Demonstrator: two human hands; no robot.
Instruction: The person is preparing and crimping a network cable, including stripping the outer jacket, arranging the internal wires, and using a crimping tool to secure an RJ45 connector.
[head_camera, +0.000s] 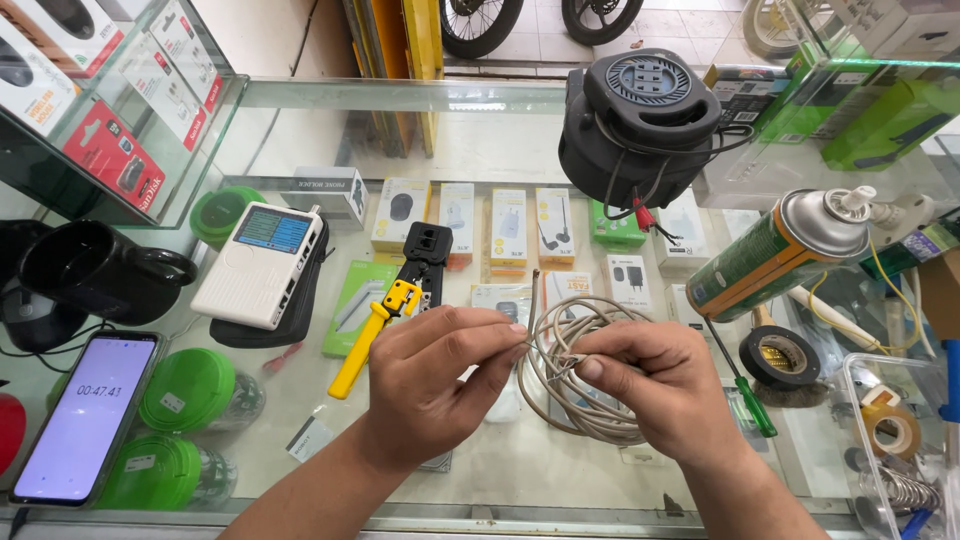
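Glass tabletop (500, 470) is crowded around you: yellow-handled crimping tool (395, 312) lies just left of your hands, white cable tester (262, 265) on its dark pouch further left, phone (85, 415) with a lit screen at the near left edge, black mug (90, 268) above it, green round lids (185, 390) beside the phone. Far side: black cable reel (635, 120) with loose wires hanging off it. To the right, spray can (780, 250) lying tilted, green-handled screwdriver (745, 385) and black tape roll (780, 357) just right of your right wrist, clear plastic bin (900, 440) at the right edge. Boxed goods show through the glass below. Nothing sits between your hands and the work; the crimping tool is the closest clutter, near but apart. Your left hand (435, 385) has thumb and forefinger pressed together, pinching thin wire ends at the tip of the grey network cable (580, 375). Your right hand (655, 385) also has its grip closed, fingers curled and thumb pinching the same cable end right next to the left fingertips. The cable's coil lies on the tabletop directly under and between both hands, mostly behind the right hand, one loose end sticking up toward the far side.
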